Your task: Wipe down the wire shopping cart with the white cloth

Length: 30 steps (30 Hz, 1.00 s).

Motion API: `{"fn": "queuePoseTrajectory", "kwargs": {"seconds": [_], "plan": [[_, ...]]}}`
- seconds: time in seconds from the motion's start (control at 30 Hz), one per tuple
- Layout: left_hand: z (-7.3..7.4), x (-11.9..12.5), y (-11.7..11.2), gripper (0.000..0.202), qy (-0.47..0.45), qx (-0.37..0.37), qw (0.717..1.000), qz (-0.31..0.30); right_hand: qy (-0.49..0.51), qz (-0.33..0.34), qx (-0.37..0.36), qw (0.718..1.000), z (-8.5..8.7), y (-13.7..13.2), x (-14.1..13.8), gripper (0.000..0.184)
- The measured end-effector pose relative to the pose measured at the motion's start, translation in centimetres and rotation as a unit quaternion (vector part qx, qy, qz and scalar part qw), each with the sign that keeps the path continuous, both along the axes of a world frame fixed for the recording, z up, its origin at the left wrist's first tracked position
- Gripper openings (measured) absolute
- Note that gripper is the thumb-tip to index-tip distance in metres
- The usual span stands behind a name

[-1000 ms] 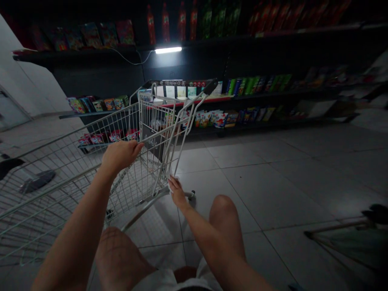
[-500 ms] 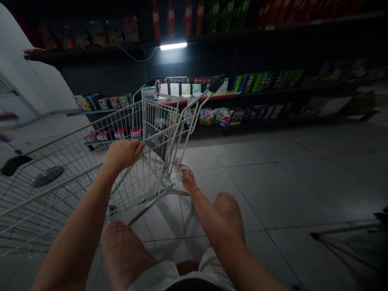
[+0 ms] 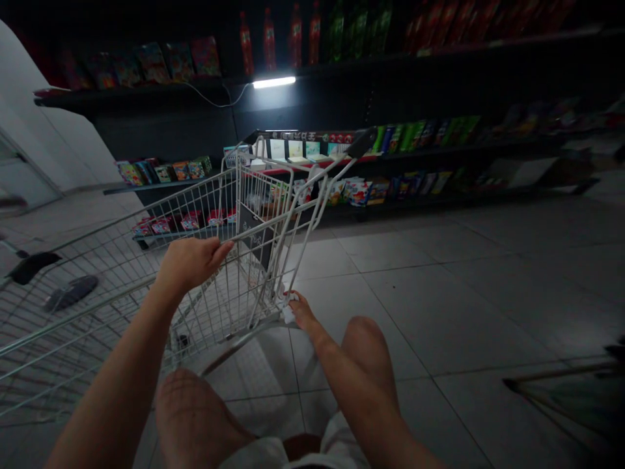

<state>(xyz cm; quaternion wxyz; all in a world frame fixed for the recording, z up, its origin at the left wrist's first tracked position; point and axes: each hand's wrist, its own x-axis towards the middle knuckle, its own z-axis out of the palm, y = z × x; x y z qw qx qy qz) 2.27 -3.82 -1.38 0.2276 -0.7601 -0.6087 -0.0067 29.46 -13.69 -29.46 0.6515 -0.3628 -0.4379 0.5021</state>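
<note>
A wire shopping cart [image 3: 215, 306] stands in front of me, its handle toward the shelves. My left hand [image 3: 191, 262] is closed around the cart's upper side rail. Lower down, by the cart's rear frame, my right hand [image 3: 301, 310] holds a crumpled white cloth or tissue [image 3: 289, 311] against a metal tube near the base. I cannot tell whether it is cloth or paper. A dark plate [image 3: 254, 236] with light markings sits at the rear of the basket, by the fold-up child seat.
Dark store shelves [image 3: 312, 98] hold bottles, bags and boxes behind the cart. A lit tube lamp [image 3: 274, 83] hangs under one shelf. Grey floor tiles [image 3: 420, 280] lie to the right, and a thin-framed object [image 3: 551, 378] stands at the lower right edge.
My right hand has slid down the rear tube with the white cloth or tissue, toward the base. The cart's handle end has shifted slightly right. My left hand keeps its grip on the rail.
</note>
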Motion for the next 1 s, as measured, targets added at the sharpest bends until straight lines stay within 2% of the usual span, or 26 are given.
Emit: {"fn": "queuePoseTrajectory", "kwargs": {"seconds": [0.17, 0.27, 0.37, 0.43, 0.5, 0.53, 0.6, 0.63, 0.73, 0.8, 0.83, 0.9, 0.93, 1.0], "plan": [[0.3, -1.5, -0.4, 0.069, -0.064, -0.033, 0.997, -0.035, 0.027, -0.041, -0.086, 0.995, 2.2, 8.7, -4.4, 0.026], [0.5, -2.5, -0.3, 0.068, -0.081, -0.047, 0.995, -0.044, 0.072, -0.060, -0.098, 0.991, 4.7, 12.4, -4.5, 0.035], [0.6, -2.1, -0.2, 0.065, -0.107, -0.023, 0.992, -0.059, 0.168, -0.077, -0.058, 0.981, 9.1, 13.8, -2.7, 0.046], [0.5, -0.5, -0.2, 0.065, -0.138, 0.006, 0.986, -0.093, 0.205, -0.080, -0.015, 0.975, 12.0, 14.0, -1.7, 0.043], [0.2, 2.2, -0.1, 0.069, -0.147, 0.027, 0.978, -0.149, 0.223, -0.084, 0.009, 0.971, 13.7, 13.8, -1.7, 0.036], [0.1, 3.7, -0.1, 0.070, -0.146, 0.038, 0.972, -0.181, 0.227, -0.084, 0.012, 0.970, 13.7, 13.6, -2.0, 0.034], [-0.1, 6.6, 0.1, 0.069, -0.135, 0.058, 0.964, -0.221, 0.212, -0.080, 0.005, 0.974, 12.3, 12.9, -3.1, 0.032], [-0.2, 7.8, 0.3, 0.067, -0.127, 0.065, 0.966, -0.214, 0.186, -0.068, -0.010, 0.980, 11.1, 12.5, -3.6, 0.032], [-0.5, 9.5, 0.7, 0.060, -0.122, 0.089, 0.980, -0.129, 0.079, -0.007, -0.091, 0.993, 8.1, 11.5, -4.0, 0.032], [-0.6, 9.2, 0.9, 0.060, -0.122, 0.095, 0.983, -0.101, 0.067, -0.042, -0.098, 0.992, 8.5, 11.4, -3.1, 0.032], [-0.7, 8.9, 1.0, 0.060, -0.122, 0.097, 0.983, -0.102, 0.087, -0.096, -0.068, 0.989, 9.6, 11.7, -2.4, 0.032], [-0.8, 8.3, 1.1, 0.061, -0.125, 0.101, 0.981, -0.110, 0.132, -0.221, 0.044, 0.965, 13.2, 12.4, -1.5, 0.035], [-0.8, 8.0, 1.1, 0.061, -0.128, 0.105, 0.980, -0.113, 0.135, -0.257, 0.106, 0.951, 15.3, 12.8, -1.3, 0.038], [-0.9, 7.6, 1.2, 0.061, -0.134, 0.112, 0.978, -0.115, 0.094, -0.282, 0.196, 0.935, 18.9, 13.3, -2.0, 0.046]]}}
